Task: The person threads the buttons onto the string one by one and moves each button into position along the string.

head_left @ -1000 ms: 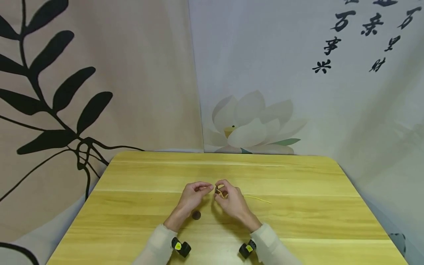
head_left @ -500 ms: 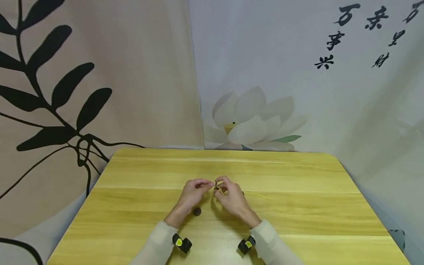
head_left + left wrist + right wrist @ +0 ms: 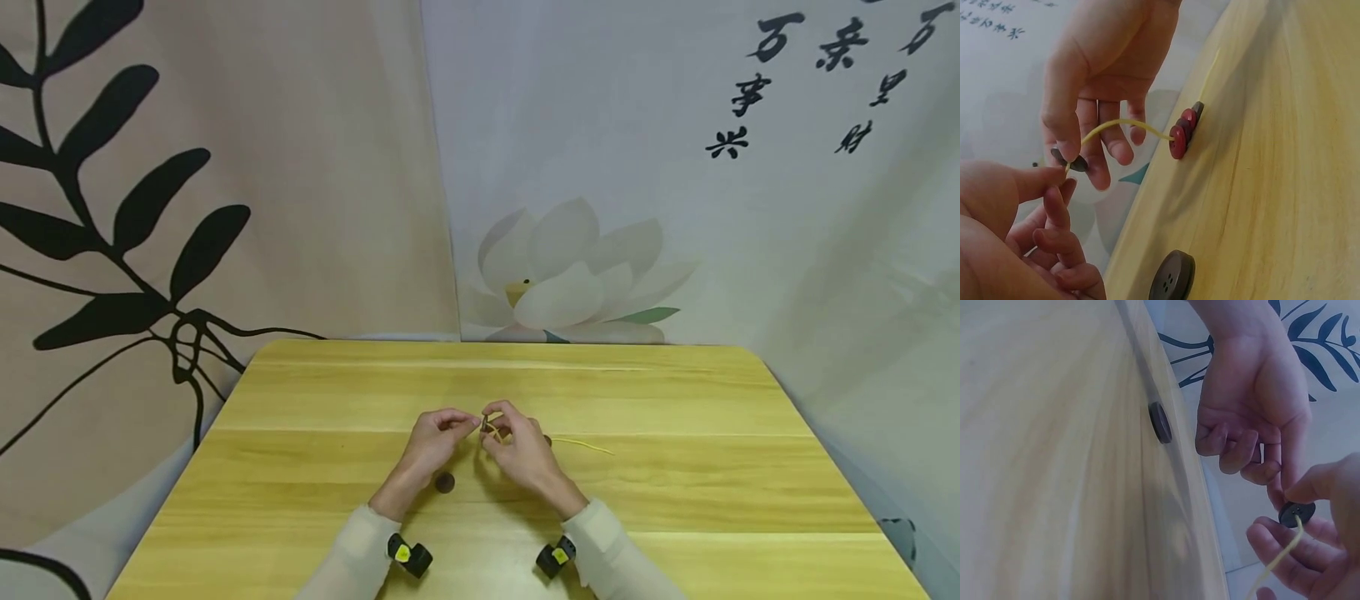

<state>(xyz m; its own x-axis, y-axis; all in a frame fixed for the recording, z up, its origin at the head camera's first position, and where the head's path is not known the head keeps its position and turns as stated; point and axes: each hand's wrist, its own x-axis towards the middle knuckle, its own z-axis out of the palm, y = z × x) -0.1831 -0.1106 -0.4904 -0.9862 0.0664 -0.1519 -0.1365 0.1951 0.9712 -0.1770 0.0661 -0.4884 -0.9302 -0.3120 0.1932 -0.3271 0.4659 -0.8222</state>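
Over the table, my right hand pinches a dark four-hole button between thumb and fingertips. A yellow string passes through that button. On its other side my left hand pinches the short string end between thumb and forefinger, right against the button; its other fingers are curled. Further along, the string threads several red and dark buttons; the nearest red button stands on edge on the table. The string's far tail lies to the right of my right hand. A loose dark button lies beside my left wrist.
The light wooden table reaches back to a printed curtain with leaves, a flower and characters. Both wrists carry small black cameras, the left camera and the right camera.
My left fingertips and the held button have come slightly closer together. The head view has shifted a little; the loose button stays in place on the table.
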